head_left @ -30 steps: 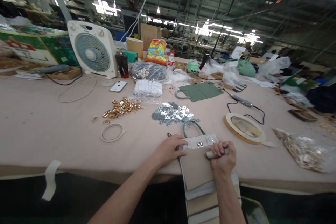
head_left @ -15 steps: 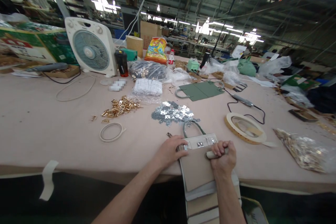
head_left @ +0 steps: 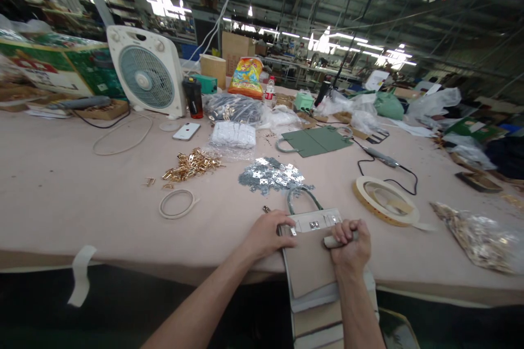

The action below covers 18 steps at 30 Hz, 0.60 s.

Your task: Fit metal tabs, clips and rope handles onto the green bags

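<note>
In front of me a beige bag panel hangs over the table's front edge, its layers fanned downward. A green loop handle stands at its top, and a small metal plate sits in the upper strip. My left hand grips the panel's left edge, thumb and forefinger either side of another shiny plate. Over the panel's right side, my right hand is closed in a fist around a pale cylindrical handle. What its far end joins is hidden by the fist.
Beyond the bag lies a heap of metal plates, with gold fittings to its left. A tape ring, a large tape roll and a bag of parts flank my hands. Farther back are a fan and a green panel.
The whole view shifts slightly to the right. Both hands keep nearly the same place on the bag panel, and the right fist still holds the pale handle.
</note>
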Each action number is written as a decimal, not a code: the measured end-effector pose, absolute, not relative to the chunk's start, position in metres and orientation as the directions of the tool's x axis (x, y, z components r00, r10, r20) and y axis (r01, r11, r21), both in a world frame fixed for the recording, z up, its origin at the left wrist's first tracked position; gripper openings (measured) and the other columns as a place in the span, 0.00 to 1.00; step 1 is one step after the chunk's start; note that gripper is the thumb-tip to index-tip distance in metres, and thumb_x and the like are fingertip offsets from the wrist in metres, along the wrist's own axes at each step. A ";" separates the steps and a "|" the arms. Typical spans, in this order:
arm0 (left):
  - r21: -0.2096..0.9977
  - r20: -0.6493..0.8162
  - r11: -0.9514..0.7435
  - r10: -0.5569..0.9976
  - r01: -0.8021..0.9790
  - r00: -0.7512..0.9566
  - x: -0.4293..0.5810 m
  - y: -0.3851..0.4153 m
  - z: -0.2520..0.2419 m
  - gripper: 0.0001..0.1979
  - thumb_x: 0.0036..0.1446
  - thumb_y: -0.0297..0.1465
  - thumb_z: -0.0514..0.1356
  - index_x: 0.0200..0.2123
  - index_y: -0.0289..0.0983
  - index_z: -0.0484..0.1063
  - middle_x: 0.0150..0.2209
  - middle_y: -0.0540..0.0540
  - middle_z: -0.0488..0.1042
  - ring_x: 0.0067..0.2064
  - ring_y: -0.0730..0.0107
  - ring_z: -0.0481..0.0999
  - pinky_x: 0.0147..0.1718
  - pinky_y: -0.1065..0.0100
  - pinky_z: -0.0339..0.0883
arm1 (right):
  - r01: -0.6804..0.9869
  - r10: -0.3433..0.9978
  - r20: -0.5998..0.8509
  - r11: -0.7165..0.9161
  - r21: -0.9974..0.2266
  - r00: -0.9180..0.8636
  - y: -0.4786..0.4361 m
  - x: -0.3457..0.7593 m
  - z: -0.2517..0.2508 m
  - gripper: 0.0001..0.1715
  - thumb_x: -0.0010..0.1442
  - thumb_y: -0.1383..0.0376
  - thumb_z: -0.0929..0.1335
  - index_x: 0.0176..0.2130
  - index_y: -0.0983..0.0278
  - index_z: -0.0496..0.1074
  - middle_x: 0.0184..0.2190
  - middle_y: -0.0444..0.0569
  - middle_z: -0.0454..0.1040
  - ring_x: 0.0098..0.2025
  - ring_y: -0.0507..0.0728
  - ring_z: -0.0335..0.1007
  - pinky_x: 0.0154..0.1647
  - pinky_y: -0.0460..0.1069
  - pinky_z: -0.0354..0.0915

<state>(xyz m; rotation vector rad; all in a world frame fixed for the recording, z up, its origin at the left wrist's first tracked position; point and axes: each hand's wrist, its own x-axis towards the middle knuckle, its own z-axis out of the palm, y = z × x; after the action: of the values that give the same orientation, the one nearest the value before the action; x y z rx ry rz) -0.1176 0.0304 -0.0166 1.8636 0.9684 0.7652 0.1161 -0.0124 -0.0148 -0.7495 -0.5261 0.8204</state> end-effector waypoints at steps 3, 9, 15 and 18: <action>0.902 0.114 -0.313 0.838 0.298 0.534 -0.121 0.032 -0.016 0.22 0.48 0.38 0.76 0.48 0.45 0.84 0.59 0.42 0.77 0.57 0.53 0.77 0.59 0.60 0.68 | -0.465 0.803 0.122 0.453 -0.761 0.583 -0.012 0.116 -0.015 0.20 0.63 0.56 0.72 0.28 0.62 0.63 0.18 0.33 0.54 0.17 0.45 0.47 0.16 0.42 0.50; 0.924 0.122 -0.283 0.856 0.258 0.502 -0.118 0.033 -0.019 0.12 0.61 0.38 0.66 0.46 0.45 0.85 0.56 0.44 0.79 0.57 0.56 0.78 0.60 0.60 0.68 | -0.475 0.815 0.123 0.444 -0.760 0.566 -0.012 0.118 -0.016 0.21 0.64 0.55 0.72 0.28 0.61 0.62 0.18 0.33 0.54 0.17 0.45 0.46 0.17 0.41 0.51; 0.944 0.077 -0.210 0.889 0.253 0.451 -0.111 0.036 -0.023 0.10 0.55 0.37 0.69 0.41 0.43 0.86 0.50 0.45 0.82 0.52 0.58 0.80 0.54 0.63 0.71 | -0.454 0.801 0.124 0.451 -0.769 0.586 -0.012 0.116 -0.015 0.21 0.63 0.55 0.73 0.28 0.62 0.63 0.18 0.33 0.54 0.17 0.45 0.47 0.16 0.41 0.51; 0.945 0.077 -0.212 0.886 0.249 0.458 -0.111 0.038 -0.024 0.10 0.54 0.36 0.70 0.39 0.43 0.86 0.49 0.46 0.82 0.49 0.59 0.81 0.52 0.65 0.72 | -0.455 0.804 0.122 0.446 -0.771 0.582 -0.013 0.116 -0.015 0.21 0.63 0.55 0.73 0.28 0.62 0.63 0.18 0.33 0.55 0.17 0.45 0.47 0.16 0.42 0.51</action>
<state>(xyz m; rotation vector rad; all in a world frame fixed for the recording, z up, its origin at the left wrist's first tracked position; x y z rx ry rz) -0.1107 0.0381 -0.0236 1.7182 0.9811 0.8045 0.1159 -0.0125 -0.0146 -0.7620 -0.5210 0.8243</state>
